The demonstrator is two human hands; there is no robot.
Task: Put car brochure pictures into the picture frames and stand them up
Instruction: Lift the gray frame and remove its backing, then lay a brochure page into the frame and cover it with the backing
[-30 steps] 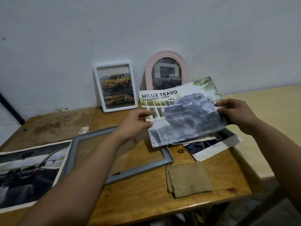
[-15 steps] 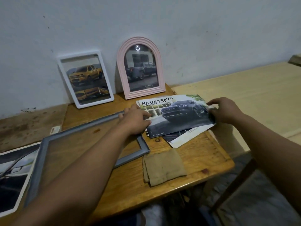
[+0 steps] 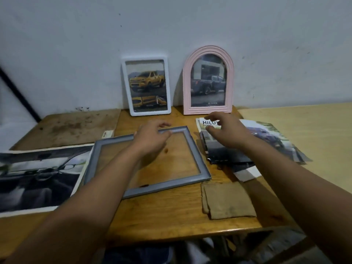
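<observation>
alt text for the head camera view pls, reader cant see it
Two bare hands, left hand and right hand, hover open over an empty grey rectangular frame lying flat on a wooden table, beside a stack of car brochures. A white rectangular frame and pink arched frame, both filled, stand against the wall.

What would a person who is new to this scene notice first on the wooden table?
Two filled frames stand against the wall at the back: a white rectangular frame showing a yellow pickup and, to its right, a pink arched frame showing a dark pickup. In front of them an empty grey rectangular frame lies flat, with the left hand over its far edge. The right hand hovers over a pile of car brochures.
</observation>
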